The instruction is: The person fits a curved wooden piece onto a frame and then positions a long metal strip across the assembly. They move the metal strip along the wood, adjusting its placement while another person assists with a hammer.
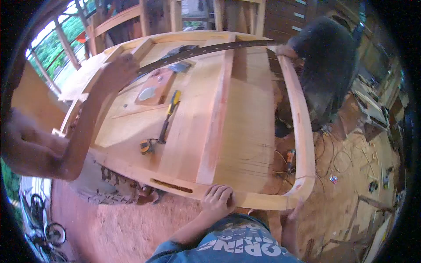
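A large pale wooden frame (302,127) with rounded corners lies in front of me over a plywood surface (245,118). My left hand (218,199) has its fingers curled over the near rail, just right of a long slot (171,185) cut in the wood. Below the near right corner is my right hand (290,215), mostly hidden by the frame, so its fingers do not show. Across the far part stretches a long dark metal straightedge (206,50). A co-worker's hand (123,68) is at its left end, another person's hand (287,51) by its right end.
A yellow-handled chisel (171,111), a tape measure (147,146) and a reddish wooden block (154,87) lie within the frame. To the right, a drill (290,160), cables (335,153) and wood scraps lie on the floor. A bicycle (46,228) stands lower left.
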`<state>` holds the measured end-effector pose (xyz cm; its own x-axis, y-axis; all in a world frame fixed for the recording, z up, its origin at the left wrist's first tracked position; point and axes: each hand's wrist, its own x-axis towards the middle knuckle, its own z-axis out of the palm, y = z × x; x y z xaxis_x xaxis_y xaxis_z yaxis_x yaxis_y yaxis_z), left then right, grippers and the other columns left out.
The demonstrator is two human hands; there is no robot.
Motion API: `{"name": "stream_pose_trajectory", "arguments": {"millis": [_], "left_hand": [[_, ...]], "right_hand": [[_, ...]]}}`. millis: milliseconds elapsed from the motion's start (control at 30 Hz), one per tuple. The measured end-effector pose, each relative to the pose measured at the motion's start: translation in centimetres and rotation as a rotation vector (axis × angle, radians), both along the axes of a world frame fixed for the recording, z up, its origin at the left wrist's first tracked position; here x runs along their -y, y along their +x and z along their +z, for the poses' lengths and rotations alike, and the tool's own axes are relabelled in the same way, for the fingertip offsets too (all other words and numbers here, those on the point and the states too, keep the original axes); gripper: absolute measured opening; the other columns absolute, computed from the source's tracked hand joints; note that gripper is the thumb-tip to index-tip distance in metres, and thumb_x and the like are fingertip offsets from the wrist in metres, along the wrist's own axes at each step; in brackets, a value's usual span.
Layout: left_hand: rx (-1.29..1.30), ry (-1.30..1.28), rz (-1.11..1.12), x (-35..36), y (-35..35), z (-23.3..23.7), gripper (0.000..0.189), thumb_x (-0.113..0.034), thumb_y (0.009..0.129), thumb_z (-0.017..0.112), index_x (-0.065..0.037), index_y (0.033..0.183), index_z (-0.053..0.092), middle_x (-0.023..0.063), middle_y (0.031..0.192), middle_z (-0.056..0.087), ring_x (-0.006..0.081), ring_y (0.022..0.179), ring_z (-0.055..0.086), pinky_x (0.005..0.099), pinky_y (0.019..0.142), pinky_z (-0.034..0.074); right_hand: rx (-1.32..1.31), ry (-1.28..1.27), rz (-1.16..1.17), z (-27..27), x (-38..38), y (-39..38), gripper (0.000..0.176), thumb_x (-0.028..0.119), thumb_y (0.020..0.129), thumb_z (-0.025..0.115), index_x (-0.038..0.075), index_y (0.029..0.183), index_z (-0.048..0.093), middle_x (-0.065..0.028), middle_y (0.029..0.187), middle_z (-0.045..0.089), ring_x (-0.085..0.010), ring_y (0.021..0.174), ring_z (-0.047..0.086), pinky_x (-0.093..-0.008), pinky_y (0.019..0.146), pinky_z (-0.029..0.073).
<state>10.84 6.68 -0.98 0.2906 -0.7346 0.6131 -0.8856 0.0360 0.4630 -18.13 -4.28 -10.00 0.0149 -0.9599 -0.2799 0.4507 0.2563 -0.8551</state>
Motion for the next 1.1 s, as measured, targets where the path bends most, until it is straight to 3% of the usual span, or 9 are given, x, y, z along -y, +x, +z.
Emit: {"name": "stream_pose_trajectory", "arguments": {"millis": [133,267,300,433,467,700,867,967,1100], "left_hand": [[0.032,0.142,-0.044,-0.4,-0.1,1.9,0.018,-0.011,0.073,0.070,-0.006,0.089,0.063,0.0108,0.088,0.066,0.0299,0.087,0.064,0.0439,0.087,0.050],[0.066,-0.002,-0.036,-0.5,0.4,-2.5,0.016,-0.008,0.077,0.064,-0.005,0.092,0.061,0.0144,0.087,0.062,0.0361,0.082,0.060,0.0487,0.079,0.049],[0.172,-0.078,-0.056,0.0,0.8,-2.7,0.019,-0.012,0.077,0.065,-0.006,0.093,0.058,0.0131,0.077,0.060,0.0359,0.069,0.059,0.0478,0.067,0.048],[0.202,-0.137,-0.033,0.7,-0.5,-0.1,0.020,-0.021,0.091,0.062,-0.001,0.090,0.064,0.0168,0.086,0.066,0.0343,0.075,0.063,0.0444,0.069,0.051],[0.234,-0.077,-0.025,0.8,-0.9,1.2,0.013,-0.015,0.088,0.062,-0.003,0.089,0.065,0.0156,0.085,0.067,0.0357,0.074,0.064,0.0451,0.069,0.051],[0.253,-0.073,-0.028,0.3,-1.4,1.3,0.010,-0.013,0.087,0.062,-0.003,0.088,0.066,0.0150,0.083,0.068,0.0357,0.072,0.063,0.0463,0.067,0.051],[0.260,-0.085,-0.015,0.0,-1.3,1.0,0.012,-0.015,0.088,0.062,-0.004,0.088,0.067,0.0149,0.083,0.068,0.0349,0.072,0.064,0.0464,0.067,0.051],[0.102,-0.033,0.019,-0.2,0.3,-3.5,0.011,-0.011,0.077,0.062,-0.007,0.088,0.060,0.0134,0.071,0.059,0.0358,0.066,0.058,0.0464,0.066,0.048],[0.135,-0.086,0.006,0.6,0.0,-2.3,0.007,-0.010,0.079,0.062,-0.006,0.085,0.061,0.0131,0.075,0.060,0.0349,0.070,0.060,0.0460,0.069,0.049]], "right_hand": [[-0.124,-0.046,0.088,-2.1,-0.3,-0.7,0.061,0.051,0.094,0.047,0.006,0.134,0.042,-0.0107,0.120,0.057,-0.0257,0.105,0.058,-0.0397,0.091,0.048],[-0.692,-0.010,0.185,-6.0,0.1,-2.0,0.062,0.052,0.092,0.051,0.004,0.131,0.045,-0.0101,0.119,0.059,-0.0263,0.105,0.059,-0.0403,0.091,0.049],[-0.688,0.038,0.156,-6.8,0.3,-1.6,0.062,0.052,0.092,0.053,0.004,0.130,0.046,-0.0099,0.119,0.059,-0.0264,0.105,0.060,-0.0405,0.090,0.050],[0.013,0.111,-0.104,-5.6,0.9,1.1,0.037,0.032,0.096,0.058,0.005,0.120,0.054,-0.0057,0.105,0.066,-0.0190,0.092,0.066,-0.0351,0.086,0.053],[0.056,0.001,0.001,-4.0,1.0,1.0,0.036,0.033,0.096,0.058,0.006,0.119,0.054,-0.0069,0.104,0.065,-0.0186,0.095,0.066,-0.0337,0.084,0.053],[-0.157,0.046,-0.027,3.3,-0.6,1.4,0.042,0.036,0.093,0.061,0.005,0.121,0.055,-0.0055,0.103,0.065,-0.0164,0.094,0.065,-0.0309,0.081,0.053],[-0.066,-0.032,-0.053,0.7,0.1,1.5,0.040,0.035,0.093,0.061,0.004,0.119,0.056,-0.0057,0.103,0.065,-0.0155,0.091,0.064,-0.0300,0.079,0.053],[0.088,-0.024,-0.030,-4.7,1.2,0.9,0.046,0.032,0.092,0.064,0.001,0.125,0.055,-0.0050,0.110,0.064,-0.0168,0.099,0.061,-0.0322,0.089,0.049],[-0.001,0.094,0.020,-4.6,0.4,0.0,0.048,0.034,0.091,0.064,0.003,0.126,0.054,-0.0051,0.110,0.064,-0.0165,0.099,0.062,-0.0329,0.087,0.050]]}}
